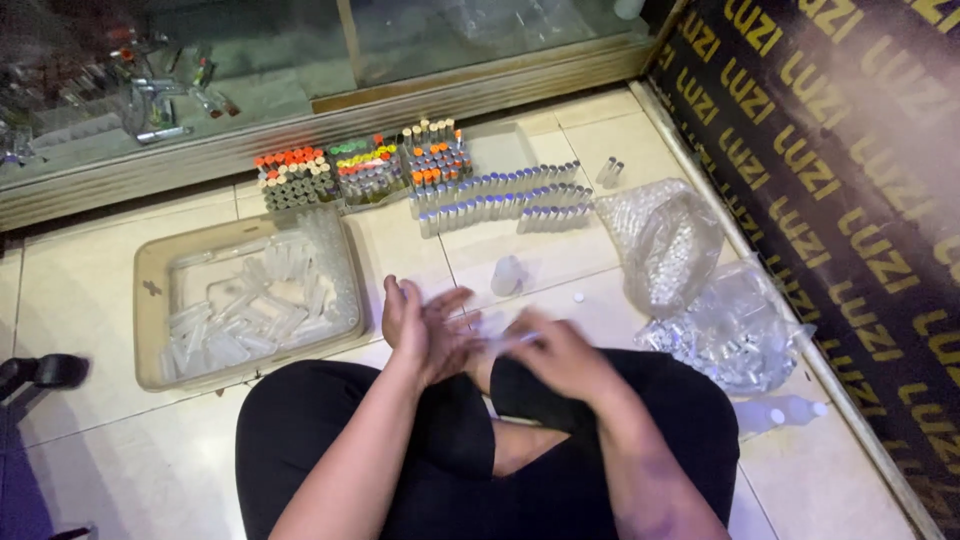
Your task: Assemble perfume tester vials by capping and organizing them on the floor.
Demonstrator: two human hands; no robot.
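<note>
I sit on a tiled floor with my legs crossed in black trousers. My left hand [425, 330] is held palm up above my knees, fingers spread. My right hand [560, 352] is blurred with motion just right of it and pinches a small clear vial [507, 343] that points toward the left palm. A small clear bottle [507, 276] stands on the floor just beyond my hands.
A shallow beige tray [150, 300] with several clear empty vials lies at left. Rows of capped vials [500, 200] with blue, orange, red and green caps stand further back. Two clear plastic bags [670, 245] of small parts lie at right, beside a dark patterned wall. A glass cabinet [200, 70] stands behind.
</note>
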